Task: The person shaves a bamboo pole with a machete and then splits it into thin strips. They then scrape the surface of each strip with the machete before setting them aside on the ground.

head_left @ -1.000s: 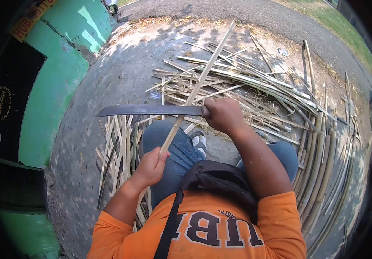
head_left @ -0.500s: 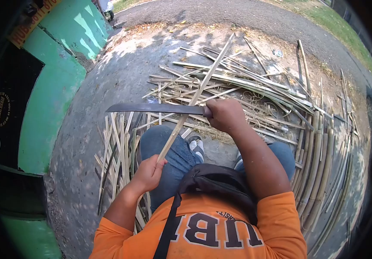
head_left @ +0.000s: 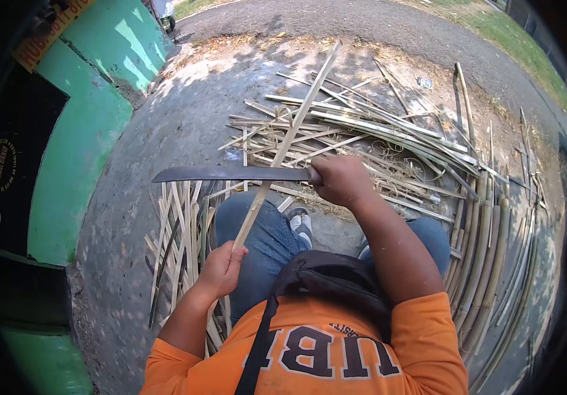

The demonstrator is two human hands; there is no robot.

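My left hand [head_left: 223, 268] is closed round the lower end of a long pale bamboo strip [head_left: 290, 135], which slants up and away to the right. In my right hand [head_left: 344, 181] is the handle of a machete [head_left: 231, 173]. Its long dark blade points left and lies across the strip, above my knee. Thin shavings curl from the strip a little beyond the blade. The fingers of my right hand hide most of the handle.
Split bamboo strips [head_left: 388, 135] lie heaped ahead on the concrete. More strips [head_left: 181, 230] rest at my left leg, and round bamboo poles [head_left: 484, 257] lie at my right. A green wall [head_left: 79, 145] stands on the left. A black bag [head_left: 336, 283] sits on my lap.
The strip's far end has swung left. The machete has shifted slightly left and toward me along the strip. My left hand has moved slightly; both hands keep their grip.
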